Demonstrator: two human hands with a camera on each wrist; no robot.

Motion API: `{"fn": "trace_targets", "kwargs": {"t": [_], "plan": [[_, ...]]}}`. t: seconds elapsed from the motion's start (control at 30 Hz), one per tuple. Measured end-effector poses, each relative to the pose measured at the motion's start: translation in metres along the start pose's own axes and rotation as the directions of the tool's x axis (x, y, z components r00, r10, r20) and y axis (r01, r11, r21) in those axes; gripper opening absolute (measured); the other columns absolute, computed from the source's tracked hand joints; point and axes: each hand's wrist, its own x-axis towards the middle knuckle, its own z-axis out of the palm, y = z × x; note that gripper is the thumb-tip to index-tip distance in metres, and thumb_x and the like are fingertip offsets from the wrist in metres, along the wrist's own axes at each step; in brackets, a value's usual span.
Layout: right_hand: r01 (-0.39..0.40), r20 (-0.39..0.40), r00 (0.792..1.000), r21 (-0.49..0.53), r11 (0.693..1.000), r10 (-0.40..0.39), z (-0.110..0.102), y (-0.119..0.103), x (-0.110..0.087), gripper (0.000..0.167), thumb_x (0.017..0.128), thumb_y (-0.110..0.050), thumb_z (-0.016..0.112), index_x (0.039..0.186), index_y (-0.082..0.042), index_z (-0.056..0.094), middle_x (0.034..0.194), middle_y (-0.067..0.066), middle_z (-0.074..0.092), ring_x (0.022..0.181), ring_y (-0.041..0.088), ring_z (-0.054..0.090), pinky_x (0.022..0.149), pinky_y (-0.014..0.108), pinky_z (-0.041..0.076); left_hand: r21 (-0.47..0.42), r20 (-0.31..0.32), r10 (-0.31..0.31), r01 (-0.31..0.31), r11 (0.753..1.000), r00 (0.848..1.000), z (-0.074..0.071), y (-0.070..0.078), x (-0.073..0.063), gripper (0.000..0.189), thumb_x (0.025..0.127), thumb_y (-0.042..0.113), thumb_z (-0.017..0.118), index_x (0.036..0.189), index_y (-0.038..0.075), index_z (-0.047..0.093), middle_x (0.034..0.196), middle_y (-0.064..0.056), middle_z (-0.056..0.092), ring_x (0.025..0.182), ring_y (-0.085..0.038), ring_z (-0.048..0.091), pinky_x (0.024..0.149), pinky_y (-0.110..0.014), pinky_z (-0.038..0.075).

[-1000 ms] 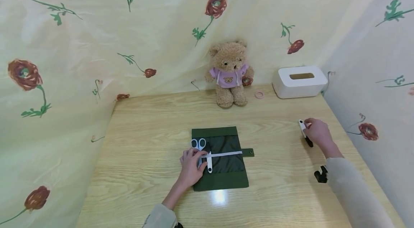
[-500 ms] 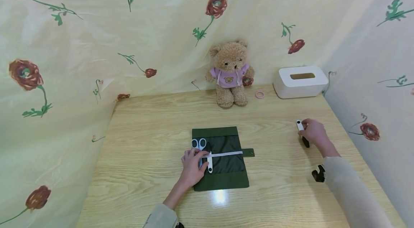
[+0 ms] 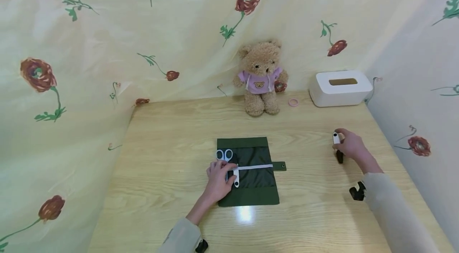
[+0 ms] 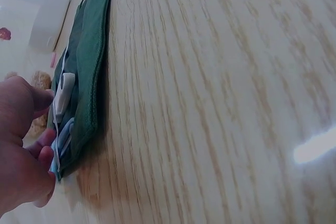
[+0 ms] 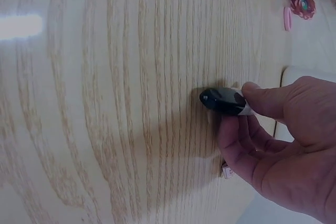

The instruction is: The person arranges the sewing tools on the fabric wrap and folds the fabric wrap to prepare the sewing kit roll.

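A dark green roll-up pouch [image 3: 249,197] lies unrolled on the table with a white elastic strap [image 3: 256,167] across it. White-handled scissors [image 3: 224,155] and a slim white tool [image 3: 236,181] sit under the strap at its left side. My left hand [image 3: 217,181] rests over these, its fingertips at the strap [image 4: 56,129] in the left wrist view. On the right, my right hand [image 3: 352,146] pinches a white-handled tool with a rounded black end [image 5: 223,101] between thumb and fingers. Its blade or tip is hidden inside the black part.
At the back stand a teddy bear [image 3: 259,77] in a purple top and a white tissue box [image 3: 340,88], with a pink ring [image 3: 293,102] between them. A snap tab [image 3: 279,166] sticks out from the pouch's right edge. Flowered cloth borders the table.
The tool in my right hand has turned slightly more upright, and that hand has moved a little left relative to the table. The left hand stays at the pouch. The head view has shifted slightly.
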Motion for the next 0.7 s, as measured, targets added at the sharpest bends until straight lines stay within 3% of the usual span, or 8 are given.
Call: {"fn": "trace_targets", "kwargs": {"t": [0.23,0.43,0.7], "plan": [[-0.017,0.009,1.0,0.212,0.977,0.016,0.007,-0.01,-0.005,0.061,0.09,-0.002,0.067,0.138,0.015,0.033,0.095,0.031,0.057,0.069,0.023,0.061,0.058,0.036,0.054,0.078,0.028,0.011,-0.013,0.997,1.0,0.005,0.004,0.006,0.034,0.09,0.019,0.075,0.123,0.016,0.068,0.112,-0.009,0.048,0.103,-0.029,0.038,0.085,-0.05,0.028],[0.036,0.023,0.998,0.44,0.897,-0.052,0.032,-0.044,-0.006,0.064,0.094,0.003,0.063,0.145,0.012,0.025,0.1,0.026,0.053,0.076,0.018,0.061,0.063,0.034,0.056,0.115,0.095,-0.009,-0.002,0.993,0.995,0.004,0.01,0.011,0.037,0.089,0.021,0.077,0.124,0.018,0.068,0.11,-0.01,0.045,0.103,-0.03,0.036,0.084,-0.049,0.027],[0.143,-0.019,0.987,0.556,0.819,-0.159,0.069,-0.1,0.002,0.064,0.094,0.005,0.064,0.148,0.003,0.031,0.104,0.028,0.056,0.08,0.017,0.063,0.068,0.033,0.056,0.084,0.105,-0.027,0.019,0.996,0.994,0.006,0.01,0.015,0.035,0.087,0.02,0.079,0.121,0.019,0.069,0.109,-0.011,0.045,0.101,-0.031,0.035,0.082,-0.05,0.027]]}}
